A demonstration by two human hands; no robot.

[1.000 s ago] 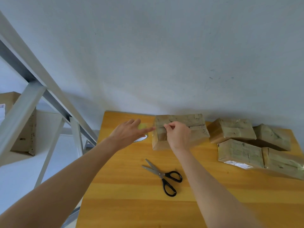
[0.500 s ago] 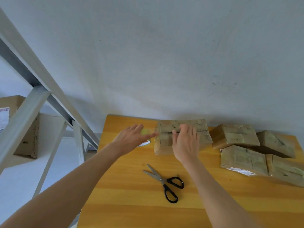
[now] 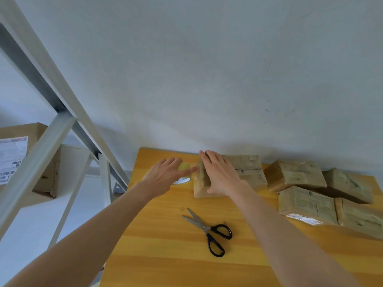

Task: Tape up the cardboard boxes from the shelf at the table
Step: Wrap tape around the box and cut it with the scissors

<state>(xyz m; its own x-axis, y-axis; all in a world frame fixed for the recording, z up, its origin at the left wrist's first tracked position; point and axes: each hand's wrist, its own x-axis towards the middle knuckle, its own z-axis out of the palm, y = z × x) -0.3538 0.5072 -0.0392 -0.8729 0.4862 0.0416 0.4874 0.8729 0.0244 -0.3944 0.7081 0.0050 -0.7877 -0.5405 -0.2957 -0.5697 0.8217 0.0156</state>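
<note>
Right now the small brown cardboard box (image 3: 246,170) lies flat at the far edge of the orange wooden table (image 3: 165,245), close to the wall, closed and streaked with glossy tape. The right hand (image 3: 219,175) lies palm-down on the box's left end, fingers straight and close together, thumb dropped over the near face. The left hand (image 3: 165,176) reaches in from the side with fingers straight and slightly spread, its index tip at the box's left end face; whether it actually touches I cannot tell. Under that hand sits what looks like a roll of yellowish clear tape (image 3: 184,167), mostly hidden.

The box should be light and fairly stiff, though its worn corners suggest the walls give under a hard squeeze, and the taped skin is likely slick. A flat palm on top with a thumb on the side, as here, looks the safest hold; pinching a corner would probably crush it.

What it contains is not visible, as the flaps are shut. Four more taped brown boxes (image 3: 294,175) crowd the table's right side, all closed too. Black-handled steel scissors (image 3: 209,230) lie open nearer the person. On the grey metal shelf frame (image 3: 37,158) at left stands a large brown carton (image 3: 20,130) with a white label.
</note>
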